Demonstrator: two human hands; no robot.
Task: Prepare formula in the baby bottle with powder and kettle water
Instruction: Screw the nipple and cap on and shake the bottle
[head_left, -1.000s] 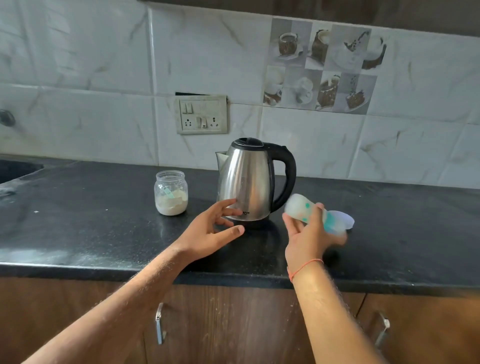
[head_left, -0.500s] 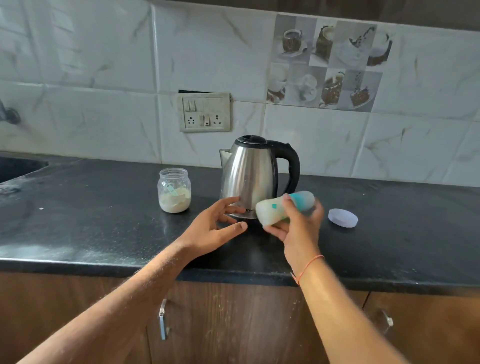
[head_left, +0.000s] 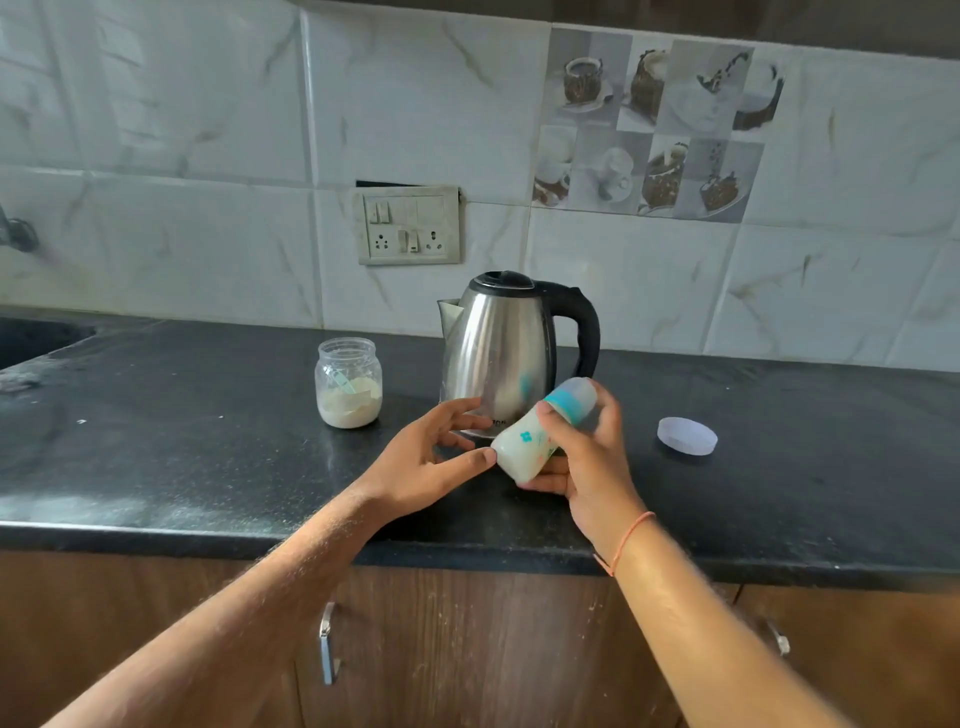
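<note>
At the far left a dark sink edge (head_left: 31, 338) cuts into the black counter (head_left: 182, 467). Further along stands a clear jar (head_left: 348, 382), open-topped, holding pale powder with a small scoop half buried in it. To its right, and a little further back, the steel kettle (head_left: 498, 353) sits upright with its lid down and its black handle turned to the right; a switch plate (head_left: 409, 225) is set in the tiled wall above it.

In front of the kettle the left hand (head_left: 421, 462) is held out with fingers (head_left: 457, 410) spread and relaxed, its thumb tip touching the base of the baby bottle (head_left: 540, 431). The bottle is off the counter, tilted with its teal collar and cap up to the right, and filled with milky liquid (the body carries small printed flowers). The right hand (head_left: 587, 467) grips it, thumb over the neck and fingers (head_left: 545, 480) curled beneath the body. Well to the right a round translucent lid (head_left: 687, 435) lies flat on the counter.
</note>
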